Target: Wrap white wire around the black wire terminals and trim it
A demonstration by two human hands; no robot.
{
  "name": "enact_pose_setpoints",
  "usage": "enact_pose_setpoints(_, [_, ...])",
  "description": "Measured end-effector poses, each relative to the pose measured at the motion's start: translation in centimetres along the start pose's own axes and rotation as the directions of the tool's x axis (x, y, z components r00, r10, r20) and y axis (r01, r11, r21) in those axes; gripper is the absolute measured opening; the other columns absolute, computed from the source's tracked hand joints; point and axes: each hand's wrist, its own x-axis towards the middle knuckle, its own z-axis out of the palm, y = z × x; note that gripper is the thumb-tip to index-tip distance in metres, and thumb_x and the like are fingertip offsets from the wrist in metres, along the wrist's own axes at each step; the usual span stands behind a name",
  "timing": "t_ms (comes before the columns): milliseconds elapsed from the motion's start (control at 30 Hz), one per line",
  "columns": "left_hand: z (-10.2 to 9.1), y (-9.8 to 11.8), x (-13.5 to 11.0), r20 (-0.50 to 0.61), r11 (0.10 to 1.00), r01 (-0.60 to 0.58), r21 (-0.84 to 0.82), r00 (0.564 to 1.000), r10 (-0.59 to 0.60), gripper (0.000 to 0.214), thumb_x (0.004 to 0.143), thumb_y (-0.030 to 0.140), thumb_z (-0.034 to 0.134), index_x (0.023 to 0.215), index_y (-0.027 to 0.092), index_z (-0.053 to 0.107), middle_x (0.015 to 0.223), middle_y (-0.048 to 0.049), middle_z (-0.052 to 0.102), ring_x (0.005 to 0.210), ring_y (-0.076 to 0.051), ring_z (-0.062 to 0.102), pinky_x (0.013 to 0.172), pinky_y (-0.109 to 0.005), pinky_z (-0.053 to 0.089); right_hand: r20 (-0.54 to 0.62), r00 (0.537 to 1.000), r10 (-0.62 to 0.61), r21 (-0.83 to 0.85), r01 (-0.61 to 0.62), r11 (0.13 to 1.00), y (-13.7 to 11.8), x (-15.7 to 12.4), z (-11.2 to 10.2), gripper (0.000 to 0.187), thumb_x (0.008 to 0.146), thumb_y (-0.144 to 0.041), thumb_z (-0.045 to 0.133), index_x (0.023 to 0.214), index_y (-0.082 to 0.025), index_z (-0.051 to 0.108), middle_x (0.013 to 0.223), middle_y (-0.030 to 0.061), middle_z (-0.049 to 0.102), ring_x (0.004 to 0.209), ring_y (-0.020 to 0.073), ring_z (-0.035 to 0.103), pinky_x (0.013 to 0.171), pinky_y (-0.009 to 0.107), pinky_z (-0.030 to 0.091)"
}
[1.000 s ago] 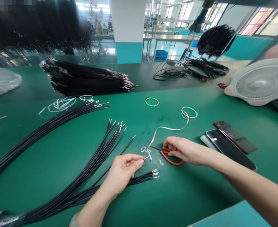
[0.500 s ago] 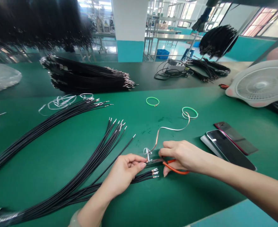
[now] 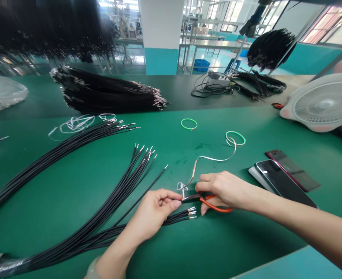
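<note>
My left hand (image 3: 155, 211) and right hand (image 3: 217, 190) are bare, as is my right forearm (image 3: 293, 213). Behind my left hand, around that forearm (image 3: 114, 252), I wear a pale grey-green band (image 3: 93, 269), cuff or bangle unclear.

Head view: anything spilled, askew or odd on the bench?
No clear damage. Dark marks blotch the green surface beyond the orange-handled scissors; can't tell whether wet or stained. A white strip lies in a loose tangle at the left, untidy beside aligned black cables.
</note>
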Motion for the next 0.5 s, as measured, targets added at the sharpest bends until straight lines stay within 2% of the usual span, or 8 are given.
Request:
enact_pose_setpoints(267, [-0.04, 0.1, -0.07, -0.003, 1.0, 0.0, 0.012, 1.0, 0.0, 0.027, 0.075, 0.029, 0.067, 0.094, 0.011, 0.069, 0.068, -0.0011, 0.057, 0.049, -0.005, 0.035, 0.047, -0.019, 0.025, 0.013, 0.999, -0.036, 0.009, 0.036, 0.999, -0.04, 0.48, 0.01, 0.045, 0.078, -0.061, 0.061, 0.081, -0.016, 0.06, 0.081, 0.0023, 0.056, 0.067, 0.0125, 0.053, 0.053, 0.023, 0.033])
enact_pose_setpoints(500, [-0.04, -0.09, -0.08, 0.003, 0.999, -0.008, 0.036, 1.0, 0.008, 0.026, 0.076, 0.028, 0.066, 0.094, 0.009, 0.069, 0.068, -0.002, 0.059, 0.049, -0.004, 0.033, 0.047, -0.019, 0.025, 0.013, 0.998, -0.056, -0.034, 0.056, 0.998, 0.02, 0.67, -0.1, 0.041, 0.078, -0.056, 0.064, 0.077, -0.016, 0.057, 0.079, 0.0006, 0.058, 0.064, 0.012, 0.053, 0.051, 0.023, 0.029])
